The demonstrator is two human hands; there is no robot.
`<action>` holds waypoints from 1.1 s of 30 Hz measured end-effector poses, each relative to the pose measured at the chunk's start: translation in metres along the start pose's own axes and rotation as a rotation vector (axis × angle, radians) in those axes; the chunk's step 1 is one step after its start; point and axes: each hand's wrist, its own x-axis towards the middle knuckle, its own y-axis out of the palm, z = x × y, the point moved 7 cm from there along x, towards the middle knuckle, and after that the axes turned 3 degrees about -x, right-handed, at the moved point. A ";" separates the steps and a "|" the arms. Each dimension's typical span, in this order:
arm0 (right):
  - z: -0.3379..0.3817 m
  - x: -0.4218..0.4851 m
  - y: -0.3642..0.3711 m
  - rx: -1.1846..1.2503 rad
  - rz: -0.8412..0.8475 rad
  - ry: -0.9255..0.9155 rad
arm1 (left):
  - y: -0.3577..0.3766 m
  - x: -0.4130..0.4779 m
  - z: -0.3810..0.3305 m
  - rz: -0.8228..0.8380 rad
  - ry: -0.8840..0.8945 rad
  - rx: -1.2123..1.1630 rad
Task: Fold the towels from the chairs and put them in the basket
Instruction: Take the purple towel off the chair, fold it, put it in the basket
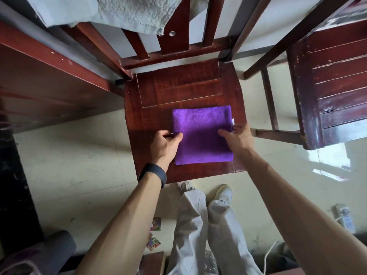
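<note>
A purple towel (201,133) lies folded into a flat rectangle on the seat of a dark red wooden chair (178,92). My left hand (165,144) pinches the towel's left edge about halfway along. My right hand (237,136) grips its right edge, next to a small white label. A pale grey-green towel (127,12) hangs over the top of the chair's back. No basket is in view.
A second wooden chair (333,92) stands to the right. A red-brown table edge (49,56) runs along the left. On the tiled floor lie a white power strip (344,217), some colourful wrappers (155,227), and my feet in pale shoes (223,196).
</note>
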 end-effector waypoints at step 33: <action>0.006 -0.295 -0.367 0.747 0.152 -0.331 | 0.002 -0.347 -0.268 0.853 0.240 -0.248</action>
